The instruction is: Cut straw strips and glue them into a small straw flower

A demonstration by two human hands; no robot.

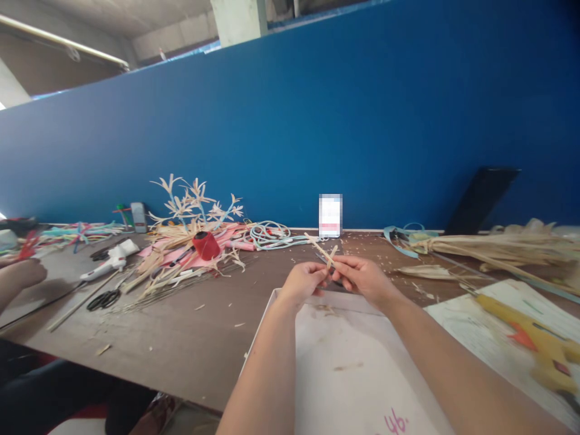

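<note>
One long, plain blue partition (pixel 344 133) runs behind everything. Before it spreads a dark brown wooden desk (pixel 212 344), littered with pale scraps. On the desk, beneath the forearms, lies a shallow white box (pixel 348 344) marked "46." in pink. To its right rest a loose bundle of dry, straw-coloured husks (pixel 493 248) and, nearer, a yellow glue gun with an orange trigger (pixel 525 329). Smaller again, the left hand (pixel 304 283) and right hand (pixel 362 277) meet near the box's far edge, fingers pinched nearly closed on narrow, pale straw-coloured strips (pixel 331 258). Smallest of all, these strips cross between the fingertips, their free ends poking up; which hand grips which strip, I cannot tell.

They look dry and fibrous: probably almost weightless, fairly stiff along their length, not slippery, yet apt to split or crease if bent sharply. A light fingertip pinch close to the crossing should steady them best, leaving the thin tips unpressed.
</note>
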